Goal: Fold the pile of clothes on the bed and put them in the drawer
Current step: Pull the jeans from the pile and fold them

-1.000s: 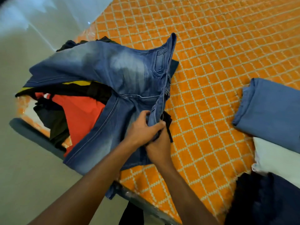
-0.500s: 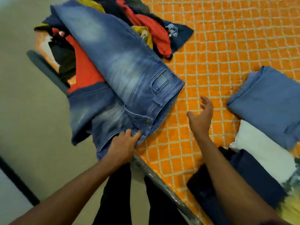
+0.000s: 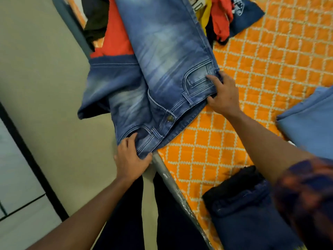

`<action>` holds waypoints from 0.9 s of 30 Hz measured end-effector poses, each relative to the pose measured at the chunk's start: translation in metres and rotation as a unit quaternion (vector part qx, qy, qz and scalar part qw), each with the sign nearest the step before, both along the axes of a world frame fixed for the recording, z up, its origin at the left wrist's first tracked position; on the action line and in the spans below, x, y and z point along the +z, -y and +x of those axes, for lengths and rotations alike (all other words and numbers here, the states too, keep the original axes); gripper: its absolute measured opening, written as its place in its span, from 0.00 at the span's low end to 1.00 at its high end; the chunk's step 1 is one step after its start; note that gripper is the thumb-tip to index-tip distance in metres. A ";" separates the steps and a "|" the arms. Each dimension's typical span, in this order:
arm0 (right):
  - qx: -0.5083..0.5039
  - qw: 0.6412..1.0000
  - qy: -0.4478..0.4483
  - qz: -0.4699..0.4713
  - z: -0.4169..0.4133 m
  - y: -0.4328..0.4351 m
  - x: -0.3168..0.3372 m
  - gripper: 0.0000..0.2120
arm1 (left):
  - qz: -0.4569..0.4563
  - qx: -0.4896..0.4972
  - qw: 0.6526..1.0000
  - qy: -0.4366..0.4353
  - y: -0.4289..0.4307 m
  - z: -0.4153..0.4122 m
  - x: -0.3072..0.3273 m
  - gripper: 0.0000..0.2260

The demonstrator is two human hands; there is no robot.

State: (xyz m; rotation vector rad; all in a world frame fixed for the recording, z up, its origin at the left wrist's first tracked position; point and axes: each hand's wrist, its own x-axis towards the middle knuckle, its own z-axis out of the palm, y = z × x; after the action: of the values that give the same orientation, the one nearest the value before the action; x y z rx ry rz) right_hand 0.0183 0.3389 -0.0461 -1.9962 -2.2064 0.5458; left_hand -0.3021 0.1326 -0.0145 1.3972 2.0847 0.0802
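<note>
The jeans (image 3: 162,73) lie along the near edge of the bed (image 3: 167,179), waistband toward the person and legs running up over the pile of clothes (image 3: 216,18). Half a second ago the right hand hovered open above the orange bedspread (image 3: 270,69), clear of the denim. Now the right hand (image 3: 224,95) is on the far corner of the waistband, its fingers laid over the pocket and its thumb tucked at the waistband edge, clamped on the cloth.

The left hand (image 3: 132,159) keeps its place at the near corner of the waistband, thumb and fingers pinching the denim where it hangs over the bed's rail. With both corners held, the waistband is drawn out wider and flatter than before.

One leg still droops off the side of the bed toward the floor (image 3: 45,87). A folded light blue garment (image 3: 310,123) lies well apart to the right, and a folded dark navy garment (image 3: 243,210) lies near the person, under the patterned sleeve (image 3: 306,195).
</note>
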 end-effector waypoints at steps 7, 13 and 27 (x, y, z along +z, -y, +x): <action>0.015 0.999 0.035 0.015 0.005 -0.031 0.003 0.25 | 0.055 0.217 0.971 0.078 0.032 0.009 -0.026 0.30; -0.024 0.993 -0.119 0.010 0.017 -0.043 0.002 0.22 | 0.121 0.452 0.874 0.131 -0.001 0.010 -0.022 0.14; -0.236 0.941 -0.242 -0.004 -0.019 0.115 0.008 0.22 | 0.050 0.600 0.691 0.399 0.047 -0.089 0.023 0.18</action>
State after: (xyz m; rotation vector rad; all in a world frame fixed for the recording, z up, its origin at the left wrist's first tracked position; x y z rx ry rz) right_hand -0.0009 0.2240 -0.0377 -2.0174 -1.3865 0.8576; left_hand -0.3915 0.0856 0.0087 -0.2546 1.7968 1.1149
